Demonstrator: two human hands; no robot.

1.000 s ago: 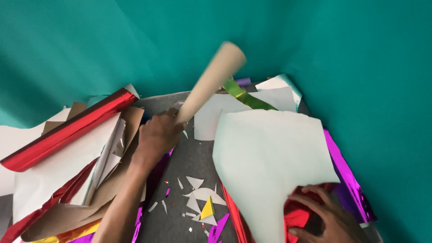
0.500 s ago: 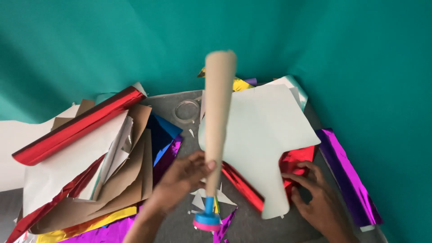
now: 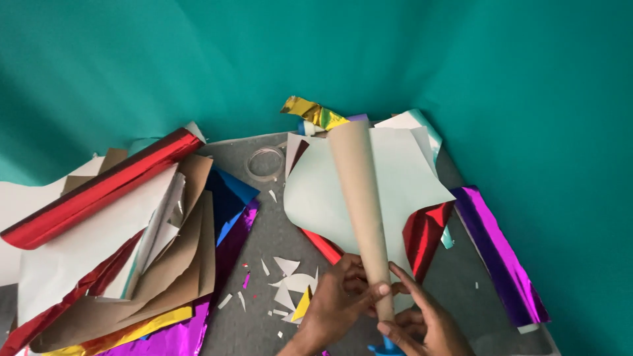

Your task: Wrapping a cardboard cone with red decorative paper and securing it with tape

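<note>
At the near edge of the grey desk (image 3: 277, 217), both hands grip the narrow lower end of a tan paper cone (image 3: 361, 198), its wide end pointing away over a pale sheet (image 3: 316, 198). Left hand (image 3: 336, 303) curled around the cone, thumb pressed across it. Right hand (image 3: 419, 320) fingers pinching the tip from the other side. Something blue (image 3: 386, 346) shows under the tip. Tape roll (image 3: 265, 163) farther back, red foil roll (image 3: 99, 188) left, purple foil (image 3: 501, 254) right, paper scraps (image 3: 290, 283) beside the left hand.
</note>
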